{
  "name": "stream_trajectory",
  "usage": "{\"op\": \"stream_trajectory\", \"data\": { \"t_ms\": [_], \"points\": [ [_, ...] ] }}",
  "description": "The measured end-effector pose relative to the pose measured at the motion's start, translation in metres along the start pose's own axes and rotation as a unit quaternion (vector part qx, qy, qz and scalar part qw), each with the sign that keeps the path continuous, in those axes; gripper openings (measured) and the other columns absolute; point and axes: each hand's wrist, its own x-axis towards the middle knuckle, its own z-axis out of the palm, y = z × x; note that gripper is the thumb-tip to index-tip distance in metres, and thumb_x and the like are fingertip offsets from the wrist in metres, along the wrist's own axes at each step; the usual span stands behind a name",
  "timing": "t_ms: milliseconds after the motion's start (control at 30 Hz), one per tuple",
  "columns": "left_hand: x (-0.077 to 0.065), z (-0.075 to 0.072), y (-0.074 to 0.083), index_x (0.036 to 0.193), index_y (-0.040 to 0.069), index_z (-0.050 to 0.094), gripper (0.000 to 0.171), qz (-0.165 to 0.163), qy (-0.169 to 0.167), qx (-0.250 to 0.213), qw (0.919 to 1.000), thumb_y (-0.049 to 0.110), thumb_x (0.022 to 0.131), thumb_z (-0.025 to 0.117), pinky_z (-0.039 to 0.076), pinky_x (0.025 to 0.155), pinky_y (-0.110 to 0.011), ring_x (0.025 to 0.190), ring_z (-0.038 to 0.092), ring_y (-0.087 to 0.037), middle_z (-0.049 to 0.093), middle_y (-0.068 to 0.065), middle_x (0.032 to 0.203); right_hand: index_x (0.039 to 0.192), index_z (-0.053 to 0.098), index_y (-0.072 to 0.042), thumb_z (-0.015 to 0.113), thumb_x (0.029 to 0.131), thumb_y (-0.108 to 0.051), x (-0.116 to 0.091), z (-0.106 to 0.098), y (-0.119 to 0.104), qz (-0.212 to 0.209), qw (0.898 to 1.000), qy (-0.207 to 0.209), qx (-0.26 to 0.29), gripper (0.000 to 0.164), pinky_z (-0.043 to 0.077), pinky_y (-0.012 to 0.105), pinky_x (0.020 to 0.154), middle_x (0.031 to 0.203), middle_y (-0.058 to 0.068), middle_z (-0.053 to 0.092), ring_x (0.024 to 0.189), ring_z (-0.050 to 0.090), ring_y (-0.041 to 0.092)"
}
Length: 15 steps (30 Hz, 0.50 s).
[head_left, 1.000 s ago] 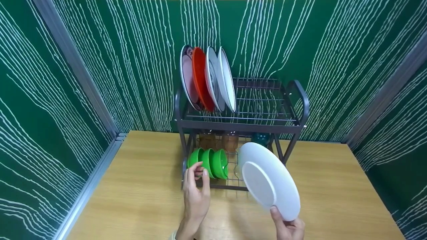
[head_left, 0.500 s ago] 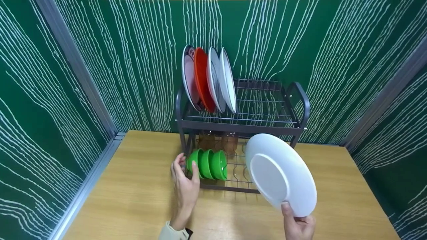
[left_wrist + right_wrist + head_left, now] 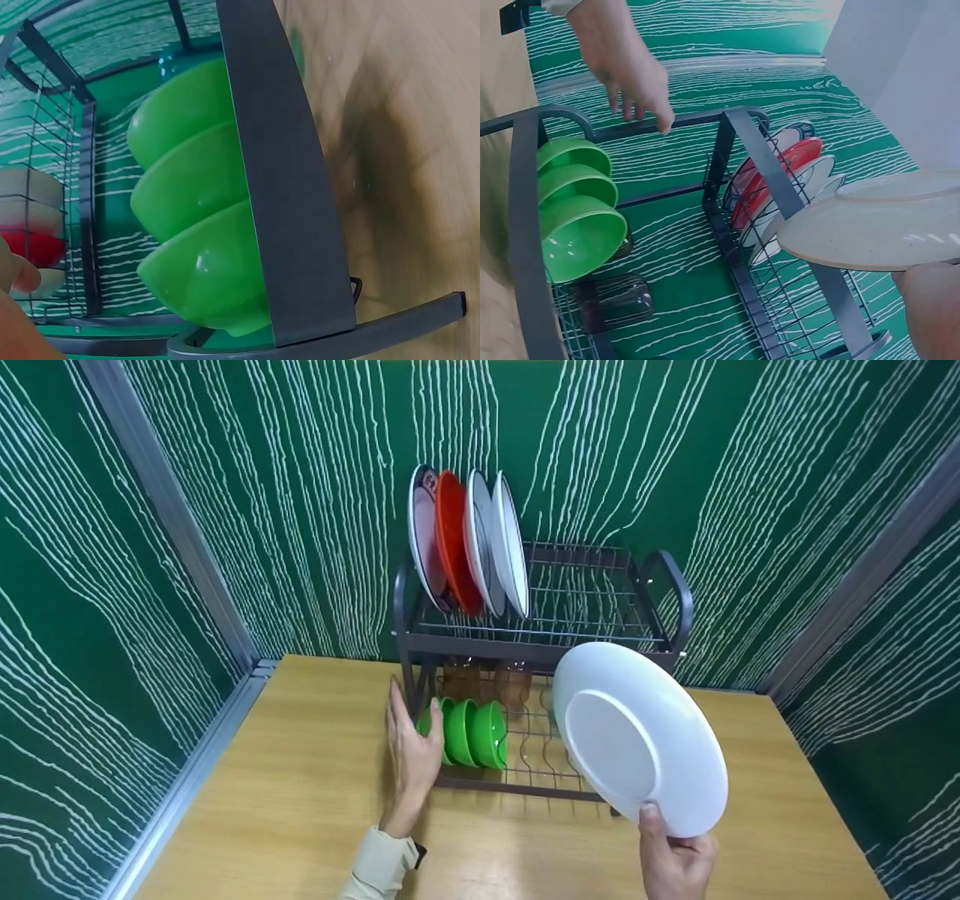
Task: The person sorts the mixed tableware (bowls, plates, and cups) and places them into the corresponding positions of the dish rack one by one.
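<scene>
My right hand [image 3: 675,866] pinches a white plate [image 3: 637,735] by its lower rim, thumb on its underside. The plate is tilted in front of the right part of a dark two-tier dish rack [image 3: 495,646]. My left hand [image 3: 416,754], fingers fairly straight and thumb apart, is beside the rack's left front post, overlapping green bowls [image 3: 486,735] in the head view. From the right wrist view, this left hand [image 3: 634,71] shows above the rack's side frame, holding nothing. Three bowls lean together on the lower tier.
On the upper tier, several plates stand on edge at the left, including a red plate [image 3: 455,544]. Brownish glasses [image 3: 514,682] are behind the bowls. Green walls with white lines [image 3: 322,510] enclose the wooden table [image 3: 247,795] at the back and sides.
My left hand has moved left and up from in front of the bowls to the rack's left post, its fingers straightening. The right hand has carried the plate right and slightly up.
</scene>
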Motion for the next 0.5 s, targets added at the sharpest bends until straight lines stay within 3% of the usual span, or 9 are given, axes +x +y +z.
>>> {"op": "stream_trajectory", "data": {
  "t_ms": [133, 267, 400, 500],
  "points": [
    [0.006, 0.004, -0.003, 0.151, 0.009, 0.020, 0.073, 0.017, -0.012, -0.024, 0.9995, 0.030, 0.094, 0.059, 0.033, 0.107, -0.046, 0.134, 0.036, -0.028, 0.034, -0.014, 0.149, 0.107, 0.056, 0.019, 0.047, 0.087, 0.019, 0.004, 0.001, 0.000, -0.018, 0.998, -0.021, 0.065, 0.022, 0.051, 0.028, 0.089, 0.107, 0.015, 0.065, 0.102, 0.063, 0.022],
    [0.012, 0.008, -0.004, 0.148, 0.009, 0.027, 0.066, 0.022, -0.001, -0.036, 0.9991, 0.031, 0.094, 0.058, 0.039, 0.102, -0.045, 0.125, 0.046, -0.027, 0.044, -0.015, 0.140, 0.114, 0.049, 0.022, 0.038, 0.088, 0.023, 0.011, 0.004, 0.000, -0.023, 0.986, -0.053, 0.155, 0.028, 0.047, 0.036, 0.095, 0.115, 0.021, 0.059, 0.110, 0.058, 0.028],
    [0.021, 0.013, -0.005, 0.133, 0.002, 0.043, 0.049, 0.024, 0.023, -0.047, 0.9984, 0.028, 0.094, 0.058, 0.046, 0.089, -0.043, 0.105, 0.056, -0.027, 0.057, -0.016, 0.115, 0.117, 0.047, 0.021, 0.037, 0.089, 0.023, 0.018, 0.007, -0.002, -0.024, 0.983, -0.063, 0.171, 0.030, 0.045, 0.037, 0.097, 0.118, 0.021, 0.056, 0.113, 0.056, 0.030],
    [0.028, 0.016, -0.007, 0.117, 0.002, 0.051, 0.034, 0.012, 0.018, -0.064, 0.9977, 0.028, 0.096, 0.055, 0.045, 0.074, -0.039, 0.087, 0.055, -0.024, 0.056, -0.011, 0.096, 0.118, 0.046, 0.020, 0.038, 0.090, 0.021, 0.023, 0.008, -0.003, -0.022, 0.984, -0.065, 0.166, 0.029, 0.046, 0.038, 0.097, 0.119, 0.021, 0.055, 0.114, 0.055, 0.030]
  ]
}}
